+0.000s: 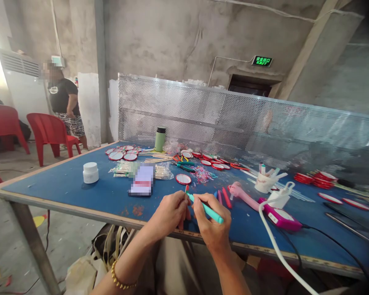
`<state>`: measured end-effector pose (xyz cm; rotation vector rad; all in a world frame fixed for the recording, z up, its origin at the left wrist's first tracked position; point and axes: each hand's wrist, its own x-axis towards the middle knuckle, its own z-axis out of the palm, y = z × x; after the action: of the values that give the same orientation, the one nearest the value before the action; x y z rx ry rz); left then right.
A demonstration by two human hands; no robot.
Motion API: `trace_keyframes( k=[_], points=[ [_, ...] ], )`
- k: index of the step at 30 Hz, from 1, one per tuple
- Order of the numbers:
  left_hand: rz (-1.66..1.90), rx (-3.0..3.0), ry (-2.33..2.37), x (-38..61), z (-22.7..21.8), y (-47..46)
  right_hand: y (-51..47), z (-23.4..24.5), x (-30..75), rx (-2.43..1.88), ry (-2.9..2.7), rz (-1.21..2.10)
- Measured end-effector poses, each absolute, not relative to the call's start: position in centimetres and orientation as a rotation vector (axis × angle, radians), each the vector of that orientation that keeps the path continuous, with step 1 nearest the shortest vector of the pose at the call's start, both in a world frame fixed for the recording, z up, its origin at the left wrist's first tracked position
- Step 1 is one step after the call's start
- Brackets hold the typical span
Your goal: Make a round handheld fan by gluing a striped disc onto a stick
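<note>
My right hand (215, 229) grips a turquoise marker pen (213, 214), its tip pointing up and left. Pinched in the fingertips of my left hand (169, 213) is a small red-topped piece (187, 188); its lower part is hidden by the fingers. The pen's tip is close to this piece, and I cannot tell whether they touch. Both hands are at the front edge of the blue table (110, 205). Beyond them lies a round red-rimmed disc (183, 179), and right of them are several coloured pens (226, 198).
A phone (142, 180) rests on plastic-wrapped sticks (164, 171), with a white jar (90, 173) to its left. Pliers (184, 165), a green bottle (160, 139) and a white cup (264, 181) stand or lie farther back. A pink handheld fan (246, 196) and a magenta box (279, 215) are right.
</note>
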<state>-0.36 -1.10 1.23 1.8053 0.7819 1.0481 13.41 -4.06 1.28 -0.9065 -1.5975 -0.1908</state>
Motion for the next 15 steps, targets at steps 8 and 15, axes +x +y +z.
trace_keyframes(
  k=[8, 15],
  points=[
    [1.051, 1.814, 0.768, -0.29, 1.09, -0.98, -3.98, 1.3, 13.38, -0.915, -1.584, -0.198],
    [1.052, 1.806, 0.772, -0.33, 1.07, -1.02, -4.07, 1.33, 13.39, -0.925, -1.592, -0.173]
  ],
)
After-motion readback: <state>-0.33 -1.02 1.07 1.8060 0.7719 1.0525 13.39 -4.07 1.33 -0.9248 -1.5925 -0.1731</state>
